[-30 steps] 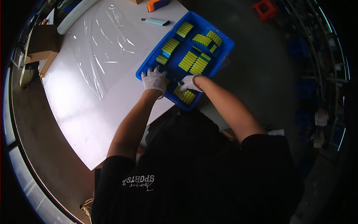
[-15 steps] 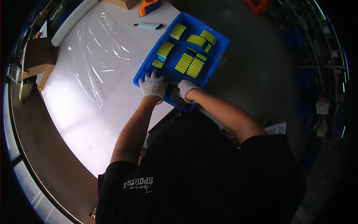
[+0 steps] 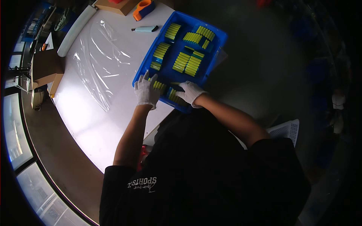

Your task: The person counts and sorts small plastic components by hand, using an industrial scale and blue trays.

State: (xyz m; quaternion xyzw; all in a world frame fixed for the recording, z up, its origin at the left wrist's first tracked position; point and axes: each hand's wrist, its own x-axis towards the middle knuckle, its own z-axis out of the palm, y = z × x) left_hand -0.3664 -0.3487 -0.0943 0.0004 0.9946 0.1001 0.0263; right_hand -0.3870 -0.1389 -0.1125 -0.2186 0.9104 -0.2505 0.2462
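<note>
Both my hands wear white gloves and reach into a blue plastic bin [image 3: 136,76] that holds groups of slim yellow-green sticks. My left hand [image 3: 146,90] lies over the near left wall, fingers stretched and apart, its fingertips beside a short row of sticks [image 3: 160,86]. At the near right my right hand [image 3: 192,92] has its fingers bent, and a single yellow-green stick [image 3: 175,83] juts out at its fingertips. Under that hand another row of sticks [image 3: 174,96] is partly covered. Farther in, a larger double row [image 3: 186,63] stands apart from the hands.
On the white table [image 3: 90,132] lie clear plastic film [image 3: 100,62], a utility knife [image 3: 145,29] and an orange-and-blue tape dispenser [image 3: 143,9]. A cardboard box [image 3: 47,69] stands at the left, near a white roll [image 3: 77,30]. A white perforated basket [image 3: 285,130] is at my right.
My left hand has shifted slightly left and lifted off the near row, uncovering sticks. My right hand has moved a little, and a stick now shows at its fingertips. The view has turned slightly.
</note>
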